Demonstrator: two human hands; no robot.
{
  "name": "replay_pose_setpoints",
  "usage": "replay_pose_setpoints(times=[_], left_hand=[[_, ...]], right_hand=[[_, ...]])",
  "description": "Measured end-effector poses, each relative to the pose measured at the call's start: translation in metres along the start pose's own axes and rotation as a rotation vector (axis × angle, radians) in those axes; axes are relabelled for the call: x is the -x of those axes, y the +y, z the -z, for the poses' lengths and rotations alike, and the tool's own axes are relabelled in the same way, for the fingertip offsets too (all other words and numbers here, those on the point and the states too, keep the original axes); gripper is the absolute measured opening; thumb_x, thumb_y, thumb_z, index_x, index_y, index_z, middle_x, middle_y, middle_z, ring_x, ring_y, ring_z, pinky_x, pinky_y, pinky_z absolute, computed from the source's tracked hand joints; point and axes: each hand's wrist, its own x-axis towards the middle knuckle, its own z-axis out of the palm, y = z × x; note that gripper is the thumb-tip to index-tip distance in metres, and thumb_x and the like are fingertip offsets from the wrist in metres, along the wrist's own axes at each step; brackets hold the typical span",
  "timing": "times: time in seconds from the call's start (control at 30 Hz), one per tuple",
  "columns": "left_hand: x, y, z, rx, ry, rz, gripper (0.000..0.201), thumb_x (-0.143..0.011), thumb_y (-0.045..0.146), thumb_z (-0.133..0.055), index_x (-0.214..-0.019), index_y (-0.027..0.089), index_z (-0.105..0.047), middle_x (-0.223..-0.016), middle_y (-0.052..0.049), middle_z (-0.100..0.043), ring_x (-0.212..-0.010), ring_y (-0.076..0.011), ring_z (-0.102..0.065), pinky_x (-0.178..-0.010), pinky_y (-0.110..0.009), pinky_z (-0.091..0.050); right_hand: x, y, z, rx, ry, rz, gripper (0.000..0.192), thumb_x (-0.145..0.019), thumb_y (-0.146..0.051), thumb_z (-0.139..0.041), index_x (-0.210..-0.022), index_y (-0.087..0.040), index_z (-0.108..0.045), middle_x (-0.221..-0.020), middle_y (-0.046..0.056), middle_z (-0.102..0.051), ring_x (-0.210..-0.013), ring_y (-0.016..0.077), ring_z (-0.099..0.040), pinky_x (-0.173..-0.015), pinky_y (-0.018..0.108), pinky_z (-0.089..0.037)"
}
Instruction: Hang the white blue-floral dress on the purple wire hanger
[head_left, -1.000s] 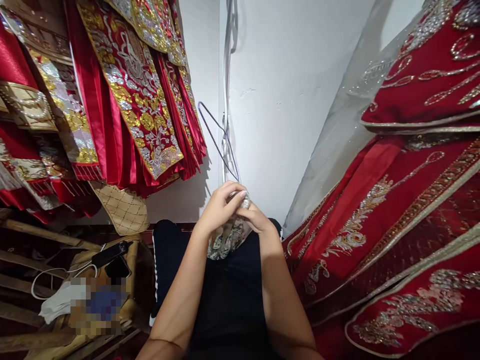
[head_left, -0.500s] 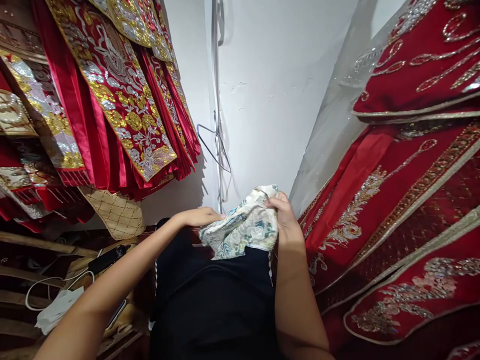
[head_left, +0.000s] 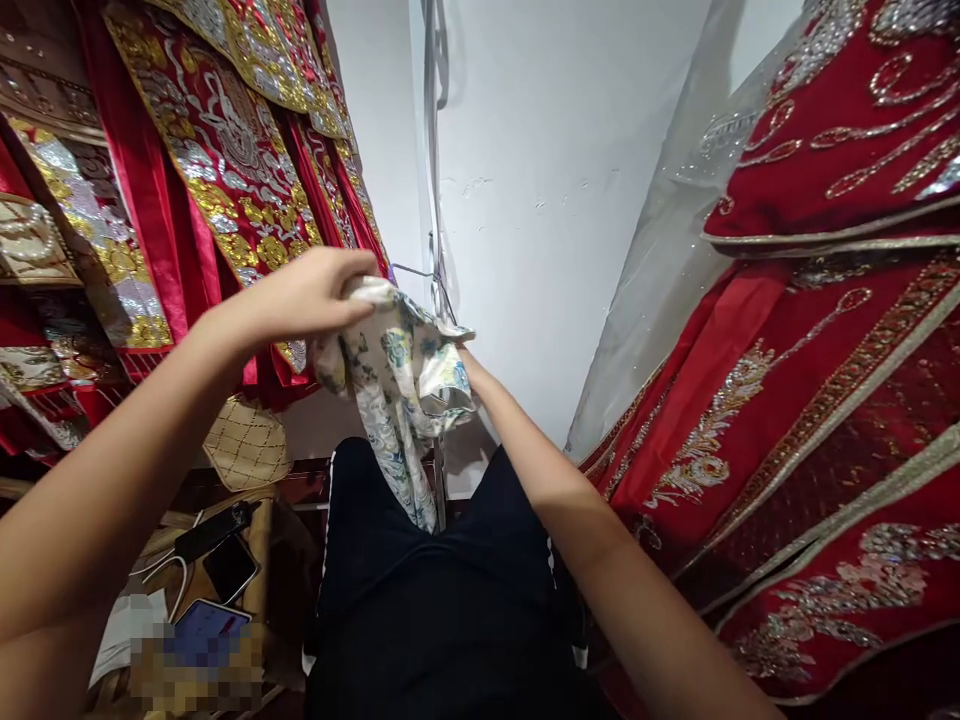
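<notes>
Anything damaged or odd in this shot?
Yes: small chipped-looking marks on the flat white wall, upper middle of the picture; they break an otherwise plain surface. The white floral-print cloth in the left hand hangs bunched, but no tear or stain shows.

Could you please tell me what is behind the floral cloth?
Behind the floral cloth, the white wall and a silvery pole show past its edges; most of the right hand is covered, its grip hidden.
</notes>
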Motion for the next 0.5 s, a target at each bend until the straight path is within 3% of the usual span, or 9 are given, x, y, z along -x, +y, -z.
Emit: replay_pose_setpoints(times=[0.1, 0.2, 0.33, 0.5], left_hand=[[-0.012, -0.009, 0.021, -0.022, 0.030, 0.064, 0.029, -0.082, 0.028, -0.047, -0.100, 0.013, -0.063, -0.081, -0.003, -0.060, -0.079, -0.0179, -0.058, -0.076, -0.032, -0.042], [-0.036, -0.042, 0.016, -0.027, 0.014, 0.118, 0.032, -0.085, 0.027, -0.042, -0.098, 0.011, -0.066, -0.082, -0.004, -0.058, -0.090, -0.0216, -0.060, -0.086, -0.037, -0.042], [-0.074, -0.082, -0.027, -0.010, 0.012, 0.233, 0.025, -0.079, 0.037, -0.057, -0.083, 0.015, -0.068, -0.078, -0.008, -0.062, -0.087, -0.0265, -0.062, -0.083, -0.038, -0.045], [-0.096, -0.095, -0.088, -0.097, -0.160, 0.449, 0.038, -0.076, 0.050, -0.055, -0.080, 0.014, -0.067, -0.081, -0.015, -0.069, -0.086, -0.0299, -0.065, -0.075, -0.034, -0.047]], right_hand=[[0.000, 0.004, -0.005, 0.027, 0.083, 0.064, 0.026, -0.073, -0.039, -0.065, -0.089, -0.017, -0.066, -0.074, 0.004, -0.071, -0.081, 0.0236, -0.065, -0.080, 0.039, -0.053], [0.005, -0.005, 0.012, 0.080, 0.147, 0.132, 0.020, -0.067, -0.033, -0.067, -0.078, -0.016, -0.068, -0.075, 0.005, -0.071, -0.082, 0.0240, -0.065, -0.079, 0.037, -0.051], [0.013, -0.017, 0.024, 0.196, 0.140, 0.193, 0.011, -0.063, -0.026, -0.069, -0.068, -0.017, -0.067, -0.070, 0.004, -0.070, -0.079, 0.0237, -0.063, -0.074, 0.034, -0.050], [0.022, -0.015, 0.012, 0.327, 0.078, 0.228, 0.008, -0.066, -0.023, -0.058, -0.060, -0.018, -0.061, -0.063, 0.001, -0.063, -0.072, 0.0203, -0.059, -0.069, 0.030, -0.045]])
